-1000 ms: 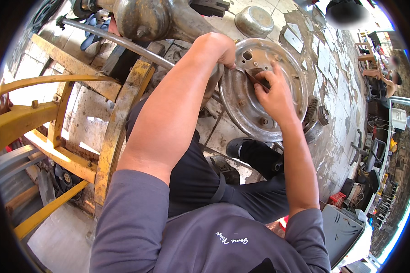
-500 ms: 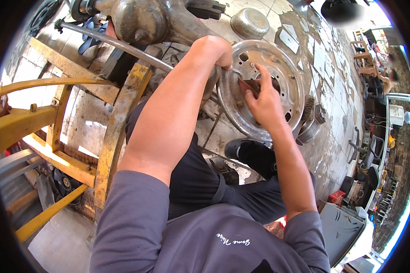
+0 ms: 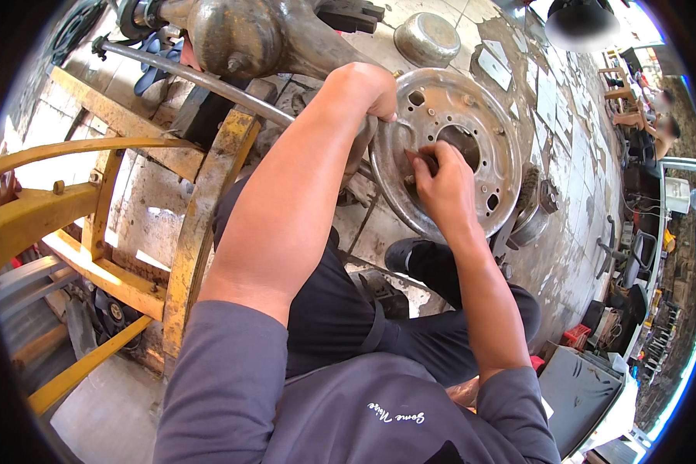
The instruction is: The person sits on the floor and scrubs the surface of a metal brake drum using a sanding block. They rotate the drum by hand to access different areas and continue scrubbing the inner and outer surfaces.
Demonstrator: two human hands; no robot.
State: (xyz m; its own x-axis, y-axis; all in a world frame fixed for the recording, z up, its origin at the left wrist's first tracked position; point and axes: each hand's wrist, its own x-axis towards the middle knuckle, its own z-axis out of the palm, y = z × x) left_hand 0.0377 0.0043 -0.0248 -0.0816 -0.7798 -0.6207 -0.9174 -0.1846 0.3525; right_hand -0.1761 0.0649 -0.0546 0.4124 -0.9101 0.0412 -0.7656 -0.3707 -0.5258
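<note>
A bare metal wheel rim [image 3: 499, 131], with a large centre hole and several smaller holes, leans tilted in front of me. My left hand [image 3: 377, 91] is bent over the rim's upper left edge, gripping it; most of its fingers are hidden. My right hand [image 3: 448, 184] is closed on a small reddish-brown piece of sandpaper [image 3: 412, 155] against the wheel's face, left of the centre hole. The fingers cover most of the sandpaper.
A greasy axle housing [image 3: 236, 35] lies beyond my left arm, with a long metal rod [image 3: 201, 74] beside it. A yellow frame [image 3: 201, 232] stands at the left. A metal bowl [image 3: 427, 39] sits on the tiled floor. A grey cabinet [image 3: 576, 394] is at the lower right.
My right hand has drawn slightly toward me, its index finger curling in from being stretched out, and less sandpaper shows. My left hand stays at the rim's edge.
</note>
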